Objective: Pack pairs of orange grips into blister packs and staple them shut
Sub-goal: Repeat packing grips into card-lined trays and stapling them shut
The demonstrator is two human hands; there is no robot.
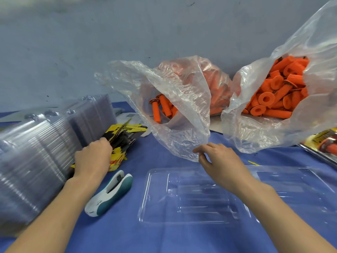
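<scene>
Clear moulded blister pack (182, 198); crinkly bag (173, 106), orange grips (277, 92).

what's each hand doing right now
Left hand: holding a card.
Right hand: at the bag edge, grip cannot be told.

No text legible. The yellow cards (127, 129) by my left hand (93, 157) carry black print, too blurred to read. The stapler (109, 194) bears a small grey mark near its nose, too small to read. The pack (323, 141) at the right edge shows yellow lettering, unreadable.
</scene>
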